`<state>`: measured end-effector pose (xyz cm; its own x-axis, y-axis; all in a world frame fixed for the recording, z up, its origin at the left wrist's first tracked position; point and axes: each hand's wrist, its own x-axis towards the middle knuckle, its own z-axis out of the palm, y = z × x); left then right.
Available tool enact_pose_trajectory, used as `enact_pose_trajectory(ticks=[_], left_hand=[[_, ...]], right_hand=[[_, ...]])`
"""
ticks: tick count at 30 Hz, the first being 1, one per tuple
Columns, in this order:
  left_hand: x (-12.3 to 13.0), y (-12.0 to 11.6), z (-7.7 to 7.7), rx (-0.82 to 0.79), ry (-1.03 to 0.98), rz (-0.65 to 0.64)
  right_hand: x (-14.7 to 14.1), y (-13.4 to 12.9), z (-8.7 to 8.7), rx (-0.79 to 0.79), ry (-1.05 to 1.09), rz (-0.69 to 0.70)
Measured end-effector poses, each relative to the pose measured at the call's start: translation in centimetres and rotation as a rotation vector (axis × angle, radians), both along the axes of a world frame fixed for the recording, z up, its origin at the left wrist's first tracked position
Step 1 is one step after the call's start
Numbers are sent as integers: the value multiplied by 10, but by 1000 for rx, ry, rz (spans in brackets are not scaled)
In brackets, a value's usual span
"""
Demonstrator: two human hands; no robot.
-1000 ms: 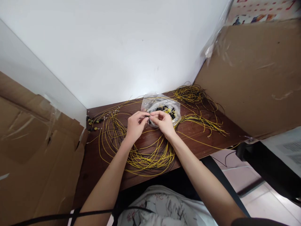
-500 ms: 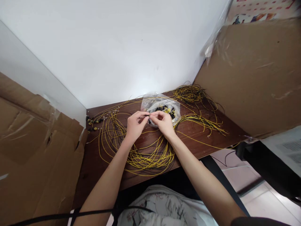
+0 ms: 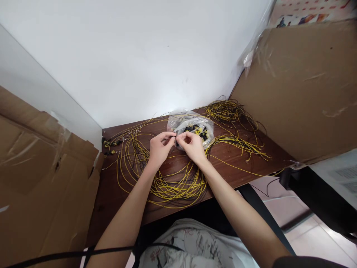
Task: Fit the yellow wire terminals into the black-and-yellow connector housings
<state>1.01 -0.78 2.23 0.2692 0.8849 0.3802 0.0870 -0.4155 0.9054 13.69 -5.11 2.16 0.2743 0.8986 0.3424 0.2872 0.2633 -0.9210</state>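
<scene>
My left hand (image 3: 161, 149) and my right hand (image 3: 194, 146) meet fingertip to fingertip over the table, each pinching at a tiny dark item too small to make out. Just behind them lies a clear plastic bag (image 3: 174, 120) holding black and yellow small parts (image 3: 197, 130). Yellow and black wires (image 3: 178, 190) loop on the table around and below my hands. A bundle of wire ends (image 3: 242, 144) fans out to the right of the bag.
A tangled wire coil (image 3: 224, 110) sits at the back right of the brown table (image 3: 223, 167). Small black and yellow pieces (image 3: 110, 152) lie at its left edge. Cardboard stands on the left (image 3: 44, 178) and right (image 3: 301, 89), with a white wall (image 3: 153, 56) behind.
My fingertips have shifted slightly, and the left hand has moved a little to the left. The fingers of my right hand are more curled. The wires and the bag look unmoved.
</scene>
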Motion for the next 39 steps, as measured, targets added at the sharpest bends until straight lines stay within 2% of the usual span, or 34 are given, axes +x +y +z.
enact_pose_trajectory(ticks=[6,17,26,34,39], left_hand=[[0,0,0,3,-8,1],[-1,0,-2,133,93,-35],[-2,-5,2,361,249,2],[-2,-7,4,440,286,9],[-1,-6,3,356,217,7]], right_hand=[[0,-2,2,-3,-54,-32],[-1,-3,2,6,-132,-130],[-1,-5,2,40,-288,-170],[0,-3,2,-21,-144,-112],[1,3,-3,-61,88,-29]])
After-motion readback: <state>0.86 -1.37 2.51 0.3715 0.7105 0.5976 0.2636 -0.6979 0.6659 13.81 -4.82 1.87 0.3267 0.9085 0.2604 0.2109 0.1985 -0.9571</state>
